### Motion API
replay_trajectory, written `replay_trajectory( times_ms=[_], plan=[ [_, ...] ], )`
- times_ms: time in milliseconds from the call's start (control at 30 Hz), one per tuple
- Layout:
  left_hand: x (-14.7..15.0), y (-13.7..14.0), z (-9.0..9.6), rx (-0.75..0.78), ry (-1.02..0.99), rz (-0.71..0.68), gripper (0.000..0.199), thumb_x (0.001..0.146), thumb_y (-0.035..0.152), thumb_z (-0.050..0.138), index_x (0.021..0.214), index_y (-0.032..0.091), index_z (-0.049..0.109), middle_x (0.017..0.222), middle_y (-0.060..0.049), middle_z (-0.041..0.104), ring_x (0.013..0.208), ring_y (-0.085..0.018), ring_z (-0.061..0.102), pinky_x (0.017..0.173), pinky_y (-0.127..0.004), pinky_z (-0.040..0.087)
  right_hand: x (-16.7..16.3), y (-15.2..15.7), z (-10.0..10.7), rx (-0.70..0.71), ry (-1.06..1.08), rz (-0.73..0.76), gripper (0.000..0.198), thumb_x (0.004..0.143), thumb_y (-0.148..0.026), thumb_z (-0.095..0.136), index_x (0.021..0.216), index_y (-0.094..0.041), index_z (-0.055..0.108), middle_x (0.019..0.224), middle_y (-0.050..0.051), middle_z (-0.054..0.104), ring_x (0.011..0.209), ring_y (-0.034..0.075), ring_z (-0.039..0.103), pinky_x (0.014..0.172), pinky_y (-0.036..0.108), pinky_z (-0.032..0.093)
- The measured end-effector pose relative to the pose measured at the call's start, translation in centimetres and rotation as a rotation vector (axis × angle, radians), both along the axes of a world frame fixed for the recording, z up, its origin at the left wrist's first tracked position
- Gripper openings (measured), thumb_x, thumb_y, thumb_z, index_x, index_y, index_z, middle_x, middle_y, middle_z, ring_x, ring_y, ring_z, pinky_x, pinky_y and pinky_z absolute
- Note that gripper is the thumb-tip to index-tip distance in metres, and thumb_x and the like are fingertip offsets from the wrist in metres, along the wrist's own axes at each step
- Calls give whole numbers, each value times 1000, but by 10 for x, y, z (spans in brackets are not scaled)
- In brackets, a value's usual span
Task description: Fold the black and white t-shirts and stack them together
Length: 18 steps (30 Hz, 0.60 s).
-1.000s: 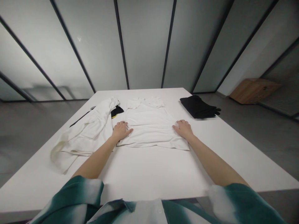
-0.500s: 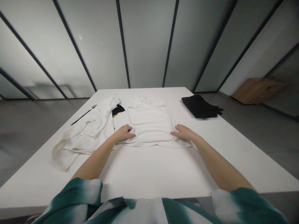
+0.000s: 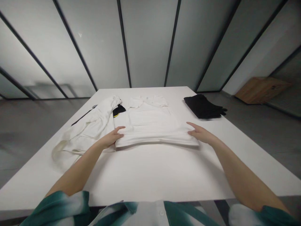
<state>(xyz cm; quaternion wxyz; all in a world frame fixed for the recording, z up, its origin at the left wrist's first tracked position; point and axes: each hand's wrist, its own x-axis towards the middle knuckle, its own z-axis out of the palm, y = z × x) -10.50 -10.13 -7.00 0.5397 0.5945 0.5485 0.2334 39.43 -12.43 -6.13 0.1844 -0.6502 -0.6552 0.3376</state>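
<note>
The white shirt [image 3: 150, 121] lies flat on the surface [image 3: 155, 175], its hem slightly raised. The left hand [image 3: 111, 138] pinches its left side near the hem between the fingers; the right hand [image 3: 202, 133] pinches the right side likewise. Crumpled white clothing [image 3: 94, 128] lies left, folded black cloth [image 3: 203, 106] far right.

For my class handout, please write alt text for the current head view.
A person's left hand and right hand hold opposite sides of a white shirt near its hem, on a white table. Rumpled white cloth lies left, folded black cloth right.
</note>
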Motion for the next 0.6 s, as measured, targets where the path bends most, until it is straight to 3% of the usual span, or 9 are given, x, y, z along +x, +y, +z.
replay_trajectory(
  times_ms=[100,200,267,467,600],
  plan=[
    [-2,-14,1,-58,-137,-27,74,72,47,76,137,21,54,83,-1,63,73,-14,57,63,-24,43,-5,-19,1,16,21,103,70,84,-52,57,145,-18,52,73,2,65,68,21,59,66,32,47],
    [-2,-21,8,-99,-39,-184,49,72,48,77,110,17,73,70,0,58,62,-13,52,55,-24,39,-12,-33,6,-32,21,240,51,80,-55,60,113,-18,73,83,7,69,78,23,61,71,33,48],
    [-5,-21,16,-75,22,-298,37,71,48,76,90,17,77,68,-2,59,61,-13,51,55,-24,39,-14,-37,14,-71,9,299,43,79,-56,60,92,-18,76,84,8,70,79,24,62,72,34,48],
    [-34,-7,57,147,-33,-490,35,65,53,80,69,18,75,63,-6,66,59,-15,55,55,-23,43,1,-44,65,-49,57,341,43,78,-59,64,90,-20,77,70,5,65,63,19,55,60,31,43],
    [-51,1,86,396,-282,-355,42,57,59,80,58,19,69,51,-4,59,49,-15,54,47,-25,42,12,-45,92,205,278,254,38,73,-59,69,77,-23,77,68,6,67,61,20,56,56,33,42]
  ],
)
